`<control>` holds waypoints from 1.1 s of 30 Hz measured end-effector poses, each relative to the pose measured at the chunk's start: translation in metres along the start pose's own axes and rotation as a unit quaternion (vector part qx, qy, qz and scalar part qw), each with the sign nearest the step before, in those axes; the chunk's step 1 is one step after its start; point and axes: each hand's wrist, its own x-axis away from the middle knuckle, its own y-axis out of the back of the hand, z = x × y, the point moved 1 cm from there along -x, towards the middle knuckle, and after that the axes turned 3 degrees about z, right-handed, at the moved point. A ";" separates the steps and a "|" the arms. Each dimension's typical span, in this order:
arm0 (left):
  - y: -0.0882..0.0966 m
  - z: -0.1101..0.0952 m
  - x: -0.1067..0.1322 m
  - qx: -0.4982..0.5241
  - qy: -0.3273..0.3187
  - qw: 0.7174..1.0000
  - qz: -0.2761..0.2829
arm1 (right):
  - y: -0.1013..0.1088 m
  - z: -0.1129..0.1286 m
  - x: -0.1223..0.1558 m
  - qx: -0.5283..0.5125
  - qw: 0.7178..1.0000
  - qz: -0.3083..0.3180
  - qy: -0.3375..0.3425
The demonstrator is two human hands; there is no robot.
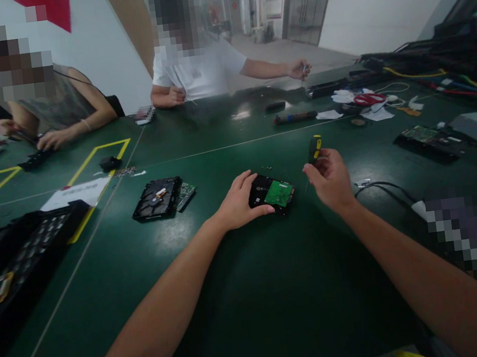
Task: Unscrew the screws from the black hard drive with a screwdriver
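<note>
A black hard drive [275,192] with a green circuit board on top lies on the dark green table [252,292] in front of me. My left hand [239,202] grips its left side, fingers wrapped over the edge. My right hand [331,180] is closed around a screwdriver [314,148] with a black and yellow handle, held just to the right of the drive. Its thin shaft points down toward the table.
A second opened hard drive [158,198] with a loose board lies to the left. A black tray [17,257] sits at the left edge. Two people sit across the table. Cables [425,71], scissors and more drives [429,140] fill the right side.
</note>
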 end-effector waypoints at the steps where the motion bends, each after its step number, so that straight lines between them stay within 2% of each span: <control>1: -0.001 0.000 0.001 0.000 0.005 1.000 0.012 | 0.001 -0.001 0.001 0.014 1.000 -0.020 0.002; 4: -0.003 0.000 0.002 -0.008 0.011 0.999 0.034 | 0.003 0.005 0.004 0.047 0.999 -0.022 0.012; 8: -0.003 -0.002 0.001 -0.026 0.022 0.999 0.041 | 0.003 0.015 0.007 0.083 0.996 -0.003 0.018; 11: -0.004 -0.004 0.002 -0.041 0.027 0.998 0.041 | 0.004 0.017 0.006 0.112 0.993 -0.015 0.026; 17: -0.009 -0.009 0.010 -0.058 0.031 0.997 0.030 | 0.006 0.019 0.006 0.148 0.988 -0.012 0.053; 24: -0.017 -0.019 0.024 -0.081 0.043 0.996 -0.010 | 0.006 0.020 0.005 0.182 0.980 -0.008 0.081; 33: -0.022 -0.040 0.045 -0.096 0.063 0.993 -0.038 | 0.007 0.017 0.004 0.175 0.980 0.005 0.089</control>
